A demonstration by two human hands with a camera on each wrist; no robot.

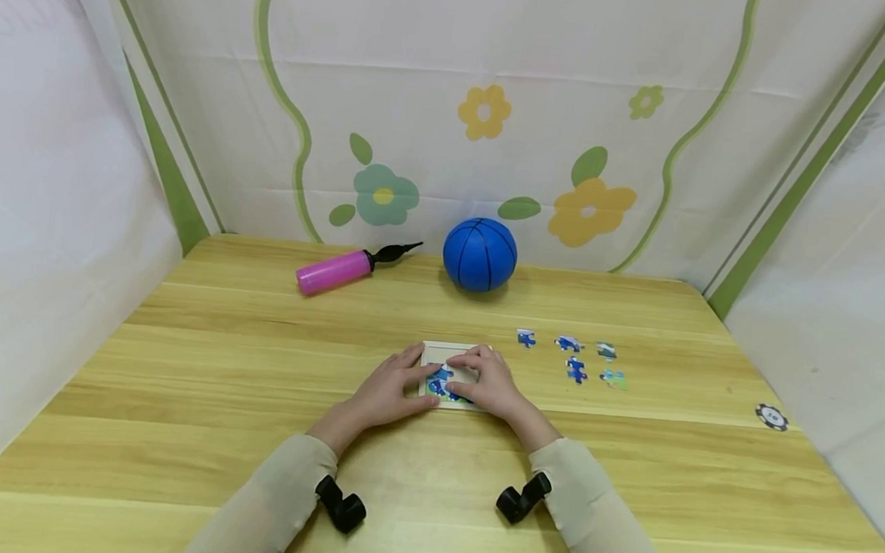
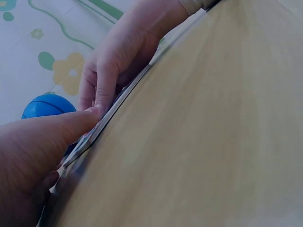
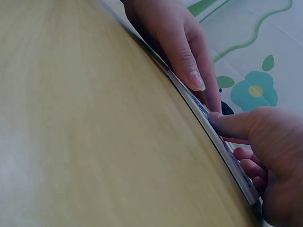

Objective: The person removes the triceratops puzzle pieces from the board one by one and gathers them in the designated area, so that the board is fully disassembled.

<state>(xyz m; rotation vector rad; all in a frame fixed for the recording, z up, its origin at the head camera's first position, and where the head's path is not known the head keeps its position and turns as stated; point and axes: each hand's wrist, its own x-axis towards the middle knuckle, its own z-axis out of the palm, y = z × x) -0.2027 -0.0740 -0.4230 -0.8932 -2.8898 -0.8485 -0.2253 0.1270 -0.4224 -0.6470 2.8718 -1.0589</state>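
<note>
A small square puzzle tray (image 1: 446, 345) with a pale rim lies flat on the table, with blue pieces (image 1: 437, 385) in its lower left part. My left hand (image 1: 389, 388) rests over the tray's left side, fingers fairly straight; its index fingertip touches the pieces and the thumb lies near the front rim. From the right, my right hand (image 1: 491, 383) reaches over the tray with thumb and index finger bent around a puzzle piece, mostly hidden under them. In the right wrist view, the right thumb (image 3: 232, 124) presses down at the puzzle's surface, its other fingers curled.
Several loose puzzle pieces (image 1: 576, 369) lie right of the tray. A blue ball (image 1: 479, 255) and a pink hand pump (image 1: 335, 272) with a black nozzle are at the back. Near the right table edge lies a round black-and-white chip (image 1: 771, 416). A flowered curtain (image 1: 420, 125) hangs behind.
</note>
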